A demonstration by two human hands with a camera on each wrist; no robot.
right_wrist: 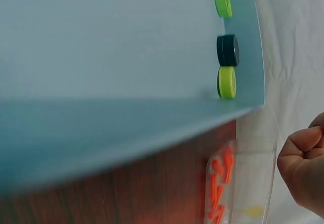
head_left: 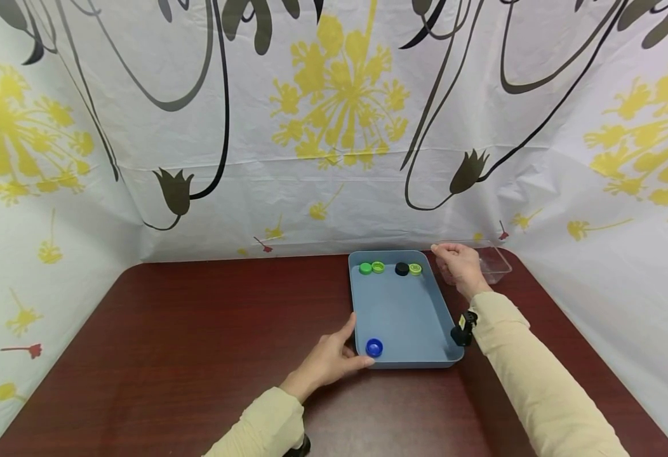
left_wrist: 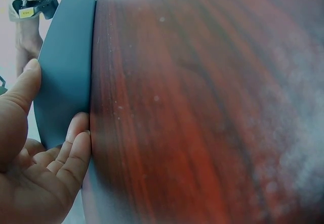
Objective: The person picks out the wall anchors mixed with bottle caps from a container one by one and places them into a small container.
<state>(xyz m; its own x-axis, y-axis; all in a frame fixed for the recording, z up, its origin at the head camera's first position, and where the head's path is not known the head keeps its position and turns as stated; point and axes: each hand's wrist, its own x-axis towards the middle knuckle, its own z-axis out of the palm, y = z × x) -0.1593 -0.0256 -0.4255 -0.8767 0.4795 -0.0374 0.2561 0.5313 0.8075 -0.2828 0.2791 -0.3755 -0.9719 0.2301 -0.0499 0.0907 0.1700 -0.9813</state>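
Note:
My left hand (head_left: 328,362) holds the near left corner of a blue-grey tray (head_left: 414,317), thumb on one side and fingers on the other. In the left wrist view, its fingers (left_wrist: 76,155) lie low against the tray wall. A blue cap (head_left: 374,348) sits inside that corner. Along the far wall are a green cap (head_left: 365,269), a light green cap (head_left: 378,267), a black cap (head_left: 402,269) and a yellow-green cap (head_left: 415,270). My right hand (head_left: 461,266) is beside a clear plastic container (head_left: 496,270), fingers bent; whether it grips anything is hidden.
Several small orange pieces (right_wrist: 216,186) lie in the clear container, beyond the tray's right side. A dark red wooden table (head_left: 208,330) extends left of the tray. Patterned cloth (head_left: 340,209) rises behind the table and on both sides.

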